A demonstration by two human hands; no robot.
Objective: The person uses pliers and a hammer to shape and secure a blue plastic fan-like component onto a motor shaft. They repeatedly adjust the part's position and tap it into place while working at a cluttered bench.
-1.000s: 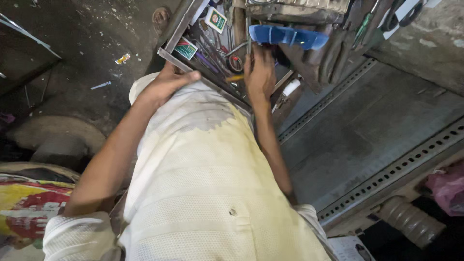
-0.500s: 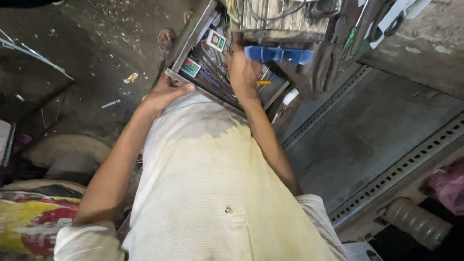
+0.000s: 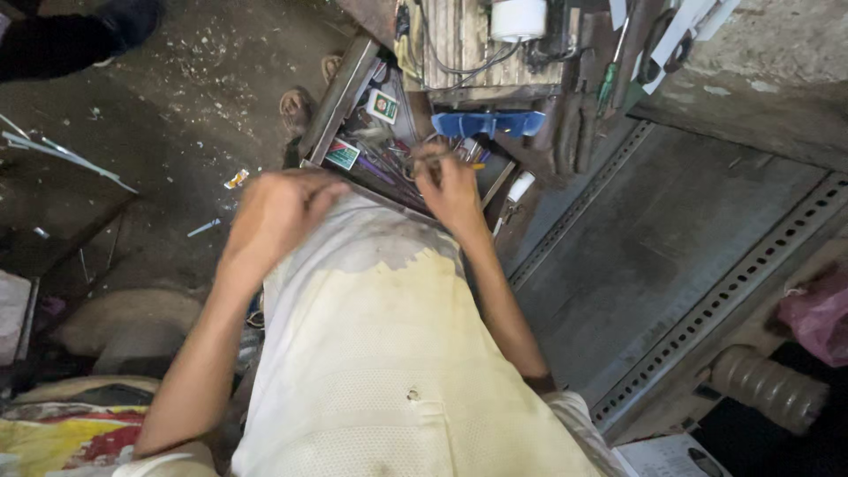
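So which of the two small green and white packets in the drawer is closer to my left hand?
The lower packet, at the drawer's near left corner, just above your left hand. The other packet lies further up, toward the wooden board.

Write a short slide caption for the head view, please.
Right hand picks among small tools in an open drawer; left hand rests at its near edge.

The single head-mounted camera looks steeply down over the wearer's torso, close to the drawer (image 3: 349, 106) and both hands, facing floor and metal bench (no second view).
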